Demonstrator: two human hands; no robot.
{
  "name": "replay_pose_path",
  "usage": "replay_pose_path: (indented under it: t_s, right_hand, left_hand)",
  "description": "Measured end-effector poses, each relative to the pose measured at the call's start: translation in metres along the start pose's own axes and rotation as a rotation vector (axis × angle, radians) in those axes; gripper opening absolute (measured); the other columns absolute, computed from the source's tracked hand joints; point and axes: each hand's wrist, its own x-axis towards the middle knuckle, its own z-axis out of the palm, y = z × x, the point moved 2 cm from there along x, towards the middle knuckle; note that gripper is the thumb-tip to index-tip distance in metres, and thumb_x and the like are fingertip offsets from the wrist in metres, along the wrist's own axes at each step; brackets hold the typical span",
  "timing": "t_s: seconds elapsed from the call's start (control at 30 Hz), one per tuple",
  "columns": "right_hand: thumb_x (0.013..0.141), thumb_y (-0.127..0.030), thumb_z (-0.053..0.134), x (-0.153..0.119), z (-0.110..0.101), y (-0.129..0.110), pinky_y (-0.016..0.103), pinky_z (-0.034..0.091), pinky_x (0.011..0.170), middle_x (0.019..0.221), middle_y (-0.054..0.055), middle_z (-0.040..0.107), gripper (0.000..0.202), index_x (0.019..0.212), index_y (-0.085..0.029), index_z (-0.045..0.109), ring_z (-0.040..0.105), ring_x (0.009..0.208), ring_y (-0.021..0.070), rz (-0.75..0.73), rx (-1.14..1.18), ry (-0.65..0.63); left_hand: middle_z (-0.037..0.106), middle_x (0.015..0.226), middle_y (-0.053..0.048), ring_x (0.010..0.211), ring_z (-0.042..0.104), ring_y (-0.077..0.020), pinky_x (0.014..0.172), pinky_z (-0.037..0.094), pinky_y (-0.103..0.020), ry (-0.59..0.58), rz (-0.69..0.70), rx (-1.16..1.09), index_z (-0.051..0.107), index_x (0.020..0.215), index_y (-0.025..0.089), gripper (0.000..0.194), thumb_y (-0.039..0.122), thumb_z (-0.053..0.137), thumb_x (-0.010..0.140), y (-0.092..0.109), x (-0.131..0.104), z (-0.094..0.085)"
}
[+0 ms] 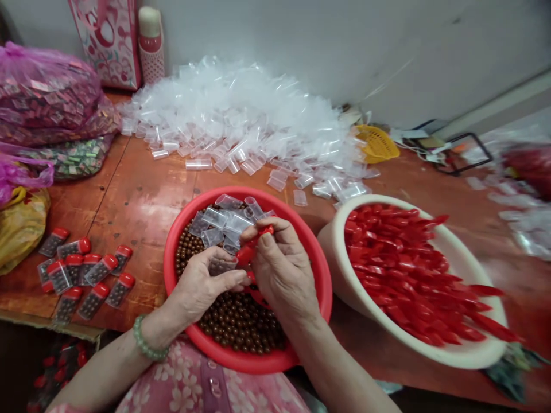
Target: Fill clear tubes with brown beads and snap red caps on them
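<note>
While the left hand [201,287] pinches a clear vial [222,265], the right hand [286,272] pinches glossy red pieces [245,256].

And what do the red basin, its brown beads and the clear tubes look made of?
Red basin: probably plastic, satin, from its smooth, thick rim. Brown beads: glossy, with bright highlights; plastic or glass, can't tell. Clear tubes: likely shiny plastic, being see-through with glints.

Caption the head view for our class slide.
Left hand holds a clear container, right hand red pieces, above a red basin.
</note>
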Motion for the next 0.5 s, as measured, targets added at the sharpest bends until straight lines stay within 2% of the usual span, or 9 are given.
replay_pose_path:
  t_s: [0.1, 0.17, 0.27, 0.4, 0.5]
  right_hand:
    - [0.088, -0.043, 0.059, -0.005, -0.002, 0.003, 0.028, 0.056, 0.072, 0.09, 0.003, 0.069, 0.022, 0.101, -0.026, 0.054, 0.066, 0.08, 0.0155, -0.03, -0.053, -0.011]
    - [0.092, -0.038, 0.056, -0.009, -0.007, 0.004, 0.033, 0.056, 0.084, 0.095, 0.005, 0.071, 0.018, 0.105, -0.025, 0.056, 0.068, 0.09, 0.0171, -0.081, -0.16, -0.013]
    - [0.094, -0.028, 0.053, -0.015, -0.012, 0.004, 0.034, 0.057, 0.089, 0.101, 0.006, 0.073, 0.019, 0.112, -0.024, 0.059, 0.07, 0.095, 0.0174, -0.18, -0.382, -0.049]
    - [0.092, -0.017, 0.054, -0.016, -0.01, 0.001, 0.035, 0.058, 0.09, 0.108, 0.009, 0.072, 0.026, 0.116, -0.022, 0.064, 0.069, 0.102, 0.0197, -0.372, -0.708, -0.228]
    - [0.093, -0.013, 0.051, -0.013, -0.006, -0.001, 0.034, 0.06, 0.086, 0.108, 0.011, 0.071, 0.031, 0.12, -0.021, 0.064, 0.07, 0.099, 0.0201, -0.457, -0.831, -0.359]
  left_hand:
    - [0.069, 0.074, 0.0, 0.071, 0.069, -0.0132, 0.072, 0.052, -0.026, 0.077, 0.037, -0.086, 0.052, 0.085, 0.016, 0.039, 0.028, 0.082, 0.063, -0.003, 0.003, 0.0]
    - [0.069, 0.075, 0.001, 0.073, 0.069, -0.0133, 0.074, 0.052, -0.026, 0.116, 0.058, -0.096, 0.051, 0.084, 0.017, 0.038, 0.028, 0.081, 0.064, -0.003, 0.004, -0.003]
    - [0.068, 0.078, 0.001, 0.075, 0.066, -0.0122, 0.077, 0.051, -0.027, 0.143, 0.122, -0.029, 0.052, 0.083, 0.017, 0.033, 0.028, 0.078, 0.067, 0.001, 0.004, -0.007]
    - [0.061, 0.073, 0.004, 0.071, 0.057, -0.0102, 0.072, 0.045, -0.024, 0.173, 0.191, 0.243, 0.054, 0.083, 0.017, 0.025, 0.027, 0.074, 0.072, 0.008, 0.0, -0.01]
    - [0.057, 0.073, 0.004, 0.069, 0.052, -0.0109, 0.068, 0.041, -0.024, 0.171, 0.215, 0.361, 0.056, 0.084, 0.017, 0.02, 0.026, 0.069, 0.074, 0.009, -0.002, -0.012]
